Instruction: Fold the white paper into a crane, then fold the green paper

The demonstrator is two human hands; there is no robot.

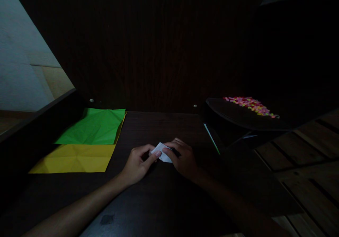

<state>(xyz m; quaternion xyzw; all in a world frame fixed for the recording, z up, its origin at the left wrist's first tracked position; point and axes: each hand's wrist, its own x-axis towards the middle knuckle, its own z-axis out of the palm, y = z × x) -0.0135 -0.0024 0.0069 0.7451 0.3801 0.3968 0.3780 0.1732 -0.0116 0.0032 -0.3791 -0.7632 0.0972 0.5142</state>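
Head view: a small folded white paper [166, 157] is held between both hands, above or on the dark tabletop [159, 205]; contact with the surface cannot be determined. One corner points away from the person, slightly to the left. The visible part has its longer axis crosswise, sloping toward the person at the right end. Fingers cover both ends, so the full outline cannot be confirmed.

Left hand [137, 163]: pinching the left part of the paper, thumb on the upper face, index finger at the far left edge. Right hand [185, 158]: pinching the right part, thumb on the upper face, index finger along the far edge; the remaining fingers are curled and partly hidden.

Surroundings: at the left, a creased green sheet [92, 125] overlaps the far portion of a creased yellow sheet [76, 159]. Both are well apart from the hands. A low side board [42, 113] bounds this area on the left. A dark upright panel [145, 53] closes off the far edge of the tabletop. At the right, a narrow white-and-green strip [212, 138] lies near a curved black ledge [225, 111], which bears a cluster of small multicoloured pieces [251, 105].
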